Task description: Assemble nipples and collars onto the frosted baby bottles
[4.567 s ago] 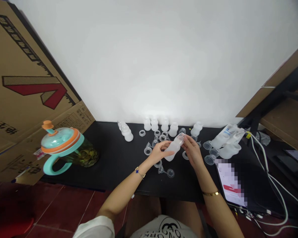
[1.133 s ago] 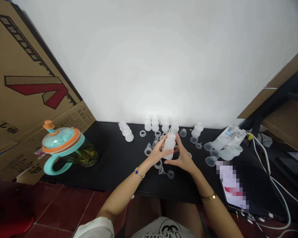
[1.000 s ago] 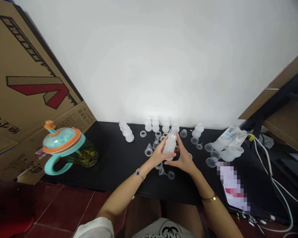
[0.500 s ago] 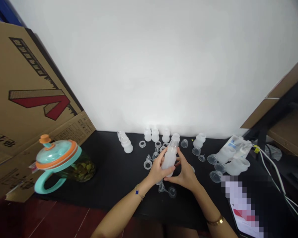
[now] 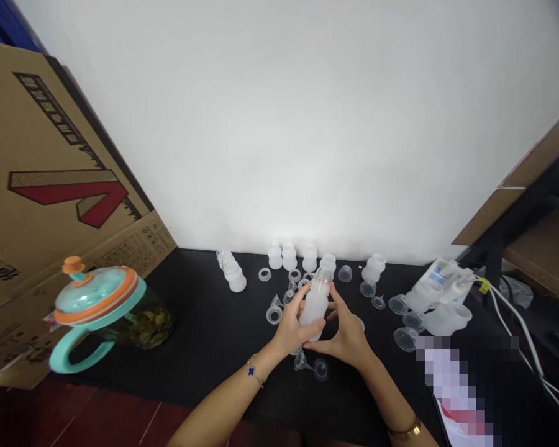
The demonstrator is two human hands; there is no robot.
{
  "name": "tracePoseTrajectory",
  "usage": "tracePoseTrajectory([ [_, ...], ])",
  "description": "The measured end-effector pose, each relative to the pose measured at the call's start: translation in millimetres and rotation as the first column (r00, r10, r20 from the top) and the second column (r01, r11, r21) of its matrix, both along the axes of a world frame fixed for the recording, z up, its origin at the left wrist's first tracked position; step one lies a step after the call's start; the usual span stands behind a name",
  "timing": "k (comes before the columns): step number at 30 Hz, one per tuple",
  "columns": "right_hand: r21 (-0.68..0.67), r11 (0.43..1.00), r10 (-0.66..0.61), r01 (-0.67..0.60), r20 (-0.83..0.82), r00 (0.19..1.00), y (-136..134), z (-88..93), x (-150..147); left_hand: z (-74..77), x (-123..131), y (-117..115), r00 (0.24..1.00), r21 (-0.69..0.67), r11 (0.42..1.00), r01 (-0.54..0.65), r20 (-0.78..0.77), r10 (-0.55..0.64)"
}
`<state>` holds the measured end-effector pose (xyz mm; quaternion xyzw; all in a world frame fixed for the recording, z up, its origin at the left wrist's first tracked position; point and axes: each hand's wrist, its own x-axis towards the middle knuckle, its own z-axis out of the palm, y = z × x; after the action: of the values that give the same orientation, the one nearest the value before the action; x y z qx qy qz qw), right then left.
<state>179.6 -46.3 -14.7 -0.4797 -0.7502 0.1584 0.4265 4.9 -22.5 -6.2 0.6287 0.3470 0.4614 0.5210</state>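
A milky white baby bottle [image 5: 313,308] with a clear cap is held tilted above the black table. My left hand [image 5: 289,327] wraps around its left side, thumb across the lower front. From the other side my right hand [image 5: 349,329] grips it, index finger near the top and thumb at the base. Behind it stands an uncapped bottle [image 5: 327,264], partly hidden. Rings such as this clear collar [image 5: 274,315] lie to the left of my hands. Just below them are a small funnel-shaped teat [image 5: 300,361] and a clear dome cap [image 5: 321,370].
Several white bottles [image 5: 289,256] line the wall. Two capped bottles [image 5: 234,276] stand left of them. A teal-lidded jug [image 5: 116,310] and a cardboard box [image 5: 51,155] occupy the left. At right are more bottles [image 5: 446,318], clear caps [image 5: 405,339], white cables [image 5: 512,310] and a blurred-out phone [image 5: 461,397].
The view has shifted slightly, so everything sits a little lower and most things a little further left. Both hands keep their hold on the bottle.
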Motion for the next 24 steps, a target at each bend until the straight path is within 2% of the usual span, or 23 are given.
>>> tracePoseTrajectory([
  [5,0.003,1.000,0.018,-0.018,-0.029,0.999,-0.2,-1.8,-1.2,4.2,-0.2,0.0,1.000,-0.031,0.999,-0.009,0.030,0.010],
  [13,0.017,0.998,0.057,-0.056,-0.081,0.995,1.5,-6.7,-2.0,3.2,0.1,0.2,0.999,-0.035,0.999,-0.003,0.040,0.005],
  [18,-0.055,0.997,0.050,-0.055,-0.077,0.996,1.1,-5.2,-2.0,5.9,-0.6,-0.2,1.000,0.022,0.999,-0.026,0.002,0.026],
  [24,-0.112,0.987,0.107,-0.118,-0.099,0.989,2.2,-2.6,-3.1,2.3,-0.8,2.1,0.995,0.113,0.993,-0.044,-0.088,0.054],
])
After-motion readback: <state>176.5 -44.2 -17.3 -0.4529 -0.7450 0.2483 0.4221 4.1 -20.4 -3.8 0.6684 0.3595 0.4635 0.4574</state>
